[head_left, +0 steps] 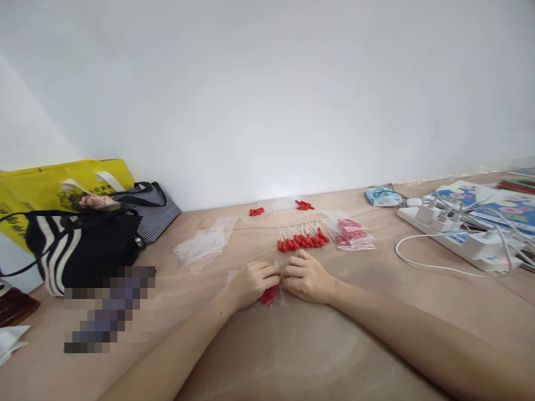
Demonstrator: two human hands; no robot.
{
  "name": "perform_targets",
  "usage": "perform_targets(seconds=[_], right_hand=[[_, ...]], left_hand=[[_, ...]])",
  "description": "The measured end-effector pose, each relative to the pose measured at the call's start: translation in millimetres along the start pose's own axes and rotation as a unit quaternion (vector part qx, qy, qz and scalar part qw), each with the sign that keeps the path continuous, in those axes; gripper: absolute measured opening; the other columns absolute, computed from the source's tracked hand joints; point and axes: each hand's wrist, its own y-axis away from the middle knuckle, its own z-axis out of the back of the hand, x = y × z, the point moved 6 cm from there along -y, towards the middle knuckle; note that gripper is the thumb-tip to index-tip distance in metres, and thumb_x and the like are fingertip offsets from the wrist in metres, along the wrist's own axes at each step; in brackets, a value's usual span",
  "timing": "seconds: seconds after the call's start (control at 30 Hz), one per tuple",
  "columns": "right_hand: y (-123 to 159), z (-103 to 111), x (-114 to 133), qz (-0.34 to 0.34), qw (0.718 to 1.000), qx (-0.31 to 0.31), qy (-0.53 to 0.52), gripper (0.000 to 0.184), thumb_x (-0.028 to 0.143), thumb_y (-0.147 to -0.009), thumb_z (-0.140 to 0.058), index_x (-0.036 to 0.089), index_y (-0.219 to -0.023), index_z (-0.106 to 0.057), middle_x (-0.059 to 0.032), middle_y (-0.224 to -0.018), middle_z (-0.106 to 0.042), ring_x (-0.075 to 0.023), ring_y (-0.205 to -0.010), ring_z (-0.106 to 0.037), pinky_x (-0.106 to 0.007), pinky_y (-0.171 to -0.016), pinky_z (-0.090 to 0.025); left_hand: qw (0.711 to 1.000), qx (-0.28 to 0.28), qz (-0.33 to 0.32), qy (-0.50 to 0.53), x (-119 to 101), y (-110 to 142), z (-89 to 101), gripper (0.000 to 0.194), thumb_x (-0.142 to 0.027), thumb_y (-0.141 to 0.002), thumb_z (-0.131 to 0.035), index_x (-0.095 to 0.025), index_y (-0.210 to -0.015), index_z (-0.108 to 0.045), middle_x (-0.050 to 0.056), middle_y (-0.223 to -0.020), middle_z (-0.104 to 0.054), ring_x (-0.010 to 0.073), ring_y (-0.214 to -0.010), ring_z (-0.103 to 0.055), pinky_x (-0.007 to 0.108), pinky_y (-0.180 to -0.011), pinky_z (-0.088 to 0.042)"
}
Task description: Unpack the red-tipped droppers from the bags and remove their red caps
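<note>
My left hand [256, 280] and right hand [307, 278] both pinch a clear bag [280, 296] between them, low over the surface [313, 351], red pieces [266, 297] inside. Just beyond lie red-headed sticks [303, 241], filled bags [353, 235] to their right, flat bags [204, 244] left.

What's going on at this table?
A person's left hand holds a clear plastic bag with red pieces in it, and the right hand is at the bag's edge. Ahead lies a row of red-ended white sticks, with filled bags to its right and flat clear bags to its left.
</note>
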Motion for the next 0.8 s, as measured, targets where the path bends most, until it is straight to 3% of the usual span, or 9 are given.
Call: perform_targets(seconds=[0.2,0.37,0.47,0.53,0.67,0.8], right_hand=[[-3,0,6,0.051,0.999,0.008,0.008,0.031,0.01,-0.083,-0.038,0.017,-0.055,-0.048,0.0022,-0.054,-0.045,-0.0109,-0.061,-0.033,-0.03,-0.062,-0.022],[-2,-4,6,0.064,0.997,0.033,-0.009,0.03,0.009,-0.084,-0.037,0.017,-0.057,-0.047,0.0021,-0.057,-0.047,-0.011,-0.062,-0.035,-0.029,-0.062,-0.022],[-1,-4,2,0.036,0.998,0.042,-0.025,0.026,0.012,-0.084,-0.039,0.017,-0.061,-0.05,0.001,-0.061,-0.052,-0.0116,-0.064,-0.037,-0.029,-0.062,-0.024],[0,-3,-1,0.012,0.998,0.05,-0.047,0.021,0.014,-0.082,-0.042,0.017,-0.065,-0.052,0.0,-0.065,-0.055,-0.0122,-0.066,-0.038,-0.028,-0.063,-0.025],[3,-2,-8,-0.034,0.987,0.101,-0.117,0.01,0.013,-0.074,-0.048,0.017,-0.068,-0.055,-0.0014,-0.073,-0.06,-0.0135,-0.072,-0.044,-0.028,-0.066,-0.029],[8,-3,-16,-0.097,0.96,0.145,-0.217,0.013,0.018,-0.068,-0.054,0.018,-0.079,-0.06,-0.0023,-0.079,-0.062,-0.0158,-0.078,-0.049,-0.03,-0.072,-0.033]], left_hand=[[0.993,0.002,-0.093,-0.066,-13,-5,4.5,0.033,-0.01,-0.088,-0.029,-0.016,-0.063,-0.05,0.002,-0.069,-0.058,0.0126,-0.059,-0.048,0.025,-0.053,-0.034],[0.994,0.042,-0.082,-0.06,-6,0,-1.8,0.033,-0.01,-0.088,-0.027,-0.016,-0.067,-0.052,0.003,-0.074,-0.059,0.012,-0.062,-0.05,0.024,-0.053,-0.036],[0.998,0.049,-0.036,-0.015,6,5,-1.6,0.033,-0.013,-0.089,-0.025,-0.016,-0.073,-0.055,0.004,-0.079,-0.061,0.0113,-0.064,-0.052,0.022,-0.056,-0.039],[0.999,0.027,0.013,0.037,14,7,3.6,0.032,-0.015,-0.09,-0.025,-0.016,-0.083,-0.056,0.005,-0.089,-0.062,0.0126,-0.076,-0.056,0.023,-0.066,-0.043],[0.974,-0.013,0.176,0.143,26,17,13.9,0.027,-0.024,-0.089,-0.032,-0.019,-0.106,-0.052,0.007,-0.115,-0.054,0.0159,-0.1,-0.053,0.028,-0.085,-0.043],[0.939,0.047,0.265,0.216,17,37,9.5,0.041,-0.033,-0.084,-0.042,-0.021,-0.123,-0.039,0.007,-0.126,-0.047,0.0198,-0.115,-0.043,0.035,-0.096,-0.036]])
